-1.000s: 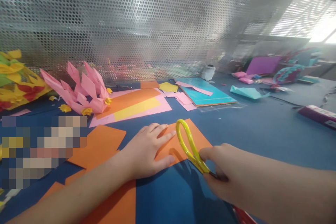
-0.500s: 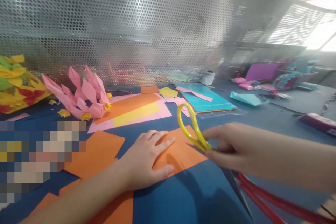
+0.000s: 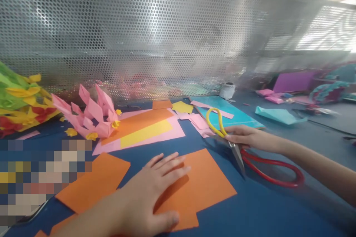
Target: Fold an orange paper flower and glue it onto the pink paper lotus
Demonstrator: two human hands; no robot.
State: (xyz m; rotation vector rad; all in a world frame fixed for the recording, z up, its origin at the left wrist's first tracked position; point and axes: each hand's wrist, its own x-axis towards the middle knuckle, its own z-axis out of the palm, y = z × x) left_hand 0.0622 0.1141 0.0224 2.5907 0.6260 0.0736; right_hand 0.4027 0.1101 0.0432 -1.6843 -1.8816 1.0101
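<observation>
My left hand (image 3: 160,189) lies flat with fingers apart over orange paper squares (image 3: 213,179) on the blue tabletop. My right hand (image 3: 244,136) grips a pair of scissors (image 3: 218,122) close to the pivot. One handle loop is yellow, the other red, and the blades are spread wide with one tip pointing down toward me. Another orange sheet (image 3: 96,179) rests left of my left hand, and my forearm covers part of the paper there.
A pink folded-paper piece (image 3: 93,113) with small yellow flowers stands at the left. Beyond my hands lie pink, orange and yellow sheets (image 3: 147,133), a blue board (image 3: 244,116) and a white spool (image 3: 228,90). A perforated metal screen (image 3: 167,33) backs the table.
My right hand has moved away from me with the scissors, off the orange paper and toward the blue board. More orange paper now shows beside my left hand, which stays spread.
</observation>
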